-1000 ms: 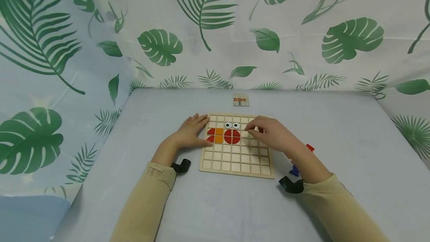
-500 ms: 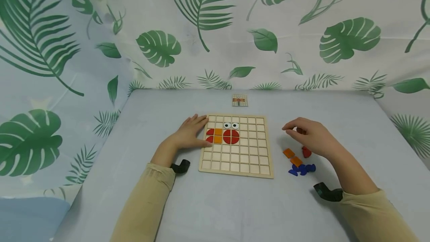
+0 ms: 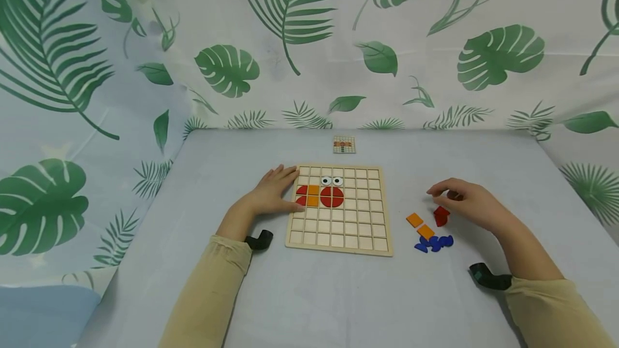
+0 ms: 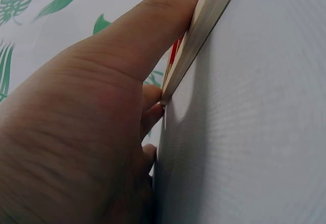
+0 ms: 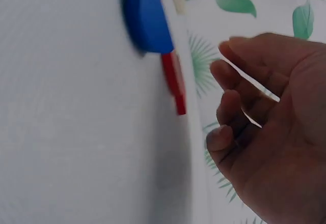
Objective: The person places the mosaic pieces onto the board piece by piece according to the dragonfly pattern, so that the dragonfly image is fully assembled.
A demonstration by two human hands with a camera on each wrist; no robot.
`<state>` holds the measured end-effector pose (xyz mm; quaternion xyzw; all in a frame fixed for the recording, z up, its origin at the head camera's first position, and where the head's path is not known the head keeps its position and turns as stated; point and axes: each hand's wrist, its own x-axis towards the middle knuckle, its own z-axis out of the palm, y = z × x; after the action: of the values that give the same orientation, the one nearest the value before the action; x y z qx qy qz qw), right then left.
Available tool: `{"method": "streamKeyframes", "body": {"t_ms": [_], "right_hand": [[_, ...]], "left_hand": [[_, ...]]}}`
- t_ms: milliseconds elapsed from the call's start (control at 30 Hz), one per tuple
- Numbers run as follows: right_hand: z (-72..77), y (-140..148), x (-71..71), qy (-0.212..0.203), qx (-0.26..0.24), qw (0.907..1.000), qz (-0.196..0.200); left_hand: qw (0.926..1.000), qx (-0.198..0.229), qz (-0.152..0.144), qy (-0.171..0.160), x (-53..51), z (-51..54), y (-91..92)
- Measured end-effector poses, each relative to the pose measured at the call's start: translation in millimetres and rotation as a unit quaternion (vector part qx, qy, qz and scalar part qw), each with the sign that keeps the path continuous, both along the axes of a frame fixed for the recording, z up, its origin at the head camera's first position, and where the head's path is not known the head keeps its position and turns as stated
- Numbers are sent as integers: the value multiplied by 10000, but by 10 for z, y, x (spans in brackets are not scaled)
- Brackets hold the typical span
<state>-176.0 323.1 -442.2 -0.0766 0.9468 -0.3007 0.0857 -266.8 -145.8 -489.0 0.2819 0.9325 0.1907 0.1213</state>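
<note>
A wooden grid board (image 3: 353, 230) lies in the middle of the table, with two eye pieces (image 3: 331, 181), a red circle of quarter pieces (image 3: 332, 197), orange squares (image 3: 313, 196) and red pieces (image 3: 302, 190) set in it. My left hand (image 3: 271, 192) rests along the board's left edge, thumb and fingers spread and touching it. Over the table to the right, my right hand (image 3: 466, 200) hovers with loosely bent fingers; the right wrist view shows nothing held. Just below it lie red pieces (image 3: 441, 216), orange squares (image 3: 419, 225) and several blue pieces (image 3: 434, 243).
A small pattern card (image 3: 344, 144) lies behind the board. A leaf-print cloth (image 3: 309, 85) hangs along the table's far side and left. Dark wrist cameras (image 3: 489, 277) stick out from both wrists.
My right hand has moved right, away from above the board to the loose pieces, uncovering the board's right part. My left hand has stayed on the board's edge.
</note>
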Motion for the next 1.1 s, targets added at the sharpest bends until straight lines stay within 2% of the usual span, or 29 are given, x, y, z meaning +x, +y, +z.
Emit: {"method": "streamKeyframes", "body": {"t_ms": [367,533,667,867,1100], "right_hand": [[-176,-44,-10,-344,-589,9939,862],[-269,-43,-20,-187,-525,9920,1131],[-275,-66,-22,-68,-450,9906,1291],[-268,-93,-28,103,-238,9905,1347],[-293,-115,-48,299,-19,9936,1091]], "left_hand": [[10000,-4,8,-38,1,-4,0],[10000,-32,3,-63,9,2,-3],[10000,-11,-4,-38,6,-4,-8],[10000,-9,-14,7,-6,-23,-13],[10000,5,-9,-5,-8,-21,-13]]}}
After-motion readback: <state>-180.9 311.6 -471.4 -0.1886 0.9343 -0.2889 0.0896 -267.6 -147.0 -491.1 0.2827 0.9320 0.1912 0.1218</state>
